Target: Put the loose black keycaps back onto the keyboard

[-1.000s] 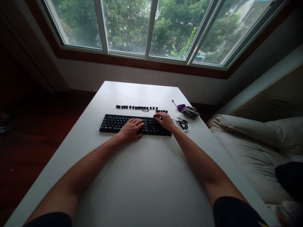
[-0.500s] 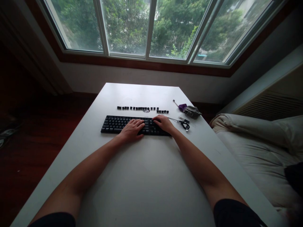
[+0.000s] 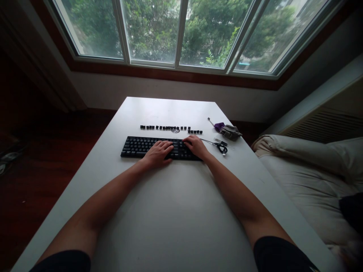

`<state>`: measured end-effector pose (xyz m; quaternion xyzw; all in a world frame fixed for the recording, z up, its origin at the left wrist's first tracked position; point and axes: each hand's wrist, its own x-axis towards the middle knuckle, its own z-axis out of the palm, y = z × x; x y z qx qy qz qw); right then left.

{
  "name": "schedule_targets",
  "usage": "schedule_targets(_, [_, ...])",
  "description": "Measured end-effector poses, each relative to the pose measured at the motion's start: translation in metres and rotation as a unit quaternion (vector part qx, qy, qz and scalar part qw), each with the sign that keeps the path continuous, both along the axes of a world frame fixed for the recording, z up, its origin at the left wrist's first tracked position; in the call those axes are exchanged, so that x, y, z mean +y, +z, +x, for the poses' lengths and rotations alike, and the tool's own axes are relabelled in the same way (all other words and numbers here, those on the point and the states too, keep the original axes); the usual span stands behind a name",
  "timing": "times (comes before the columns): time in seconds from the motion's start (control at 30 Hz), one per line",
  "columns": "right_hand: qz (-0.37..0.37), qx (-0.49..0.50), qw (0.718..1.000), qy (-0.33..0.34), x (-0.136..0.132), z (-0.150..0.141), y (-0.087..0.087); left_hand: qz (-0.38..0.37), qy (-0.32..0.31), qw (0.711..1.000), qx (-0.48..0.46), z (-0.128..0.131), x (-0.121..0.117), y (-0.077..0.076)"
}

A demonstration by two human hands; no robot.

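Observation:
A black keyboard (image 3: 135,146) lies flat across the white table, its number-pad end to the right. My left hand (image 3: 159,153) rests on its middle, fingers stretched out over the keys and thumb near the front edge. Over the right part of the keyboard is my right hand (image 3: 196,146), its fingers bent and drawn together at the upper keys. Whatever sits between those fingertips is too small and hidden to make out. Just behind the keyboard, several loose black keycaps (image 3: 160,127) stand in a row, with a shorter row of keycaps (image 3: 195,132) to the right.
A round greyish piece (image 3: 176,131) lies by the keycaps. Right of the keyboard are a coiled black cable (image 3: 222,149), a grey cloth (image 3: 231,132), a purple cloth (image 3: 219,127) and a thin brush (image 3: 210,121). A padded beige seat (image 3: 295,189) stands beside the white table (image 3: 170,211).
The whole view has shifted very slightly. Both hands stay at the same places on the keyboard, and the keycaps look unmoved.

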<state>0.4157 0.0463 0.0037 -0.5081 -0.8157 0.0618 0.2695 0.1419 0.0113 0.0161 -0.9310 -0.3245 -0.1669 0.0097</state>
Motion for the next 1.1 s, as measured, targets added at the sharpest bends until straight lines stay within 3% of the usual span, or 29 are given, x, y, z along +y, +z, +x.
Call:
schedule_targets(0.33, [-0.023,0.022,0.999,-0.011,-0.001,-0.001,0.001,-0.001,-0.001,1.000,-0.001,0.000,0.000,0.001])
schedule_targets(0.6, [0.058,0.039,0.997,-0.035,-0.024,-0.002,0.007,0.003,-0.001,1.000,-0.005,0.000,0.000,0.000])
schedule_targets(1.1, [0.027,-0.011,1.000,-0.006,-0.023,-0.004,0.005,0.004,-0.001,1.000,-0.001,0.000,-0.001,0.000])
